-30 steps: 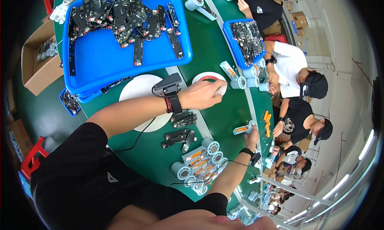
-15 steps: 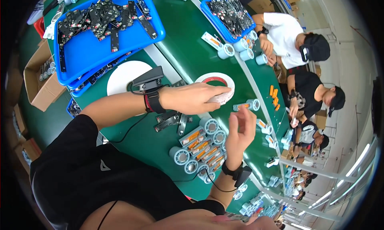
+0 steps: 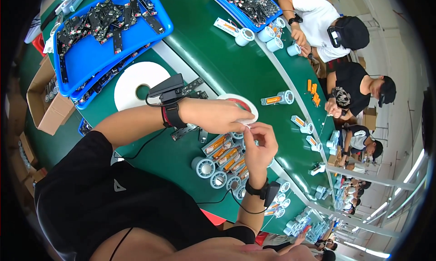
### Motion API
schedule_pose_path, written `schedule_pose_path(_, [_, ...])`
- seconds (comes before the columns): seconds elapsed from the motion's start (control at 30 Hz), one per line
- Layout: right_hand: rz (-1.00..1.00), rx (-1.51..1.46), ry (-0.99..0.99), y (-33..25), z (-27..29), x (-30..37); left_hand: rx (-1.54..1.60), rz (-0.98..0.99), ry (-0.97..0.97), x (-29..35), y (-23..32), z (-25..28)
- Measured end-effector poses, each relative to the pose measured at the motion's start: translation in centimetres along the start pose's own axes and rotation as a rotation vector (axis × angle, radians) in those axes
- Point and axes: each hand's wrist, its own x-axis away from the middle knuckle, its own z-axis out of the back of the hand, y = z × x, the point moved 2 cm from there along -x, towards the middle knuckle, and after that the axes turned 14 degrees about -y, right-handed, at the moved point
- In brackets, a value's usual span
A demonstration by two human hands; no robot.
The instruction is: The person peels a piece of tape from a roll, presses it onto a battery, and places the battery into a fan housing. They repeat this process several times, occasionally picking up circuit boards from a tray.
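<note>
My left hand [image 3: 213, 115] is closed on the near edge of a roll of white tape [image 3: 251, 105] with a red core. The hand covers much of the roll. My right hand [image 3: 261, 145] meets the left fingertips, its thumb and forefinger pinched at a small white bit of the tape. Below the hands stands a cluster of light-blue spool-shaped parts [image 3: 205, 168] with orange pieces [image 3: 223, 151] among them. Several black circuit strips [image 3: 182, 133] lie under my left wrist, partly hidden.
Blue trays [image 3: 81, 72] piled with black circuit strips [image 3: 102, 22] stand at the far left, beside a white disc [image 3: 129, 81]. A green conveyor [image 3: 213, 52] with metal rails carries spaced-out blue parts [image 3: 286, 97]. Co-workers [image 3: 318, 29] sit along its far side. A cardboard box [image 3: 43, 104] stands at left.
My right hand has moved up and left to my left fingertips, and its fingers have closed into a pinch. The left hand stays on the tape roll. The view has shifted slightly.
</note>
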Motion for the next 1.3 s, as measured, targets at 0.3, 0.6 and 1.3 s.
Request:
schedule_pose_path(0.3, [0.136, -0.494, 0.122, -1.2, -0.3, -1.6, 0.291, 0.116, 0.136, 0.4, -3.3, 1.7])
schedule_pose_path(0.6, [-0.424, -0.227, 0.023, 14.1, 4.8, -10.0, 0.462, 0.227, 0.440, 0.4, -4.7, 3.8])
schedule_pose_path(1.3, [-0.422, 0.710, -0.064, 17.4, 5.4, -15.9, 0.261, 0.217, 0.410, 0.7, -5.8, 3.4])
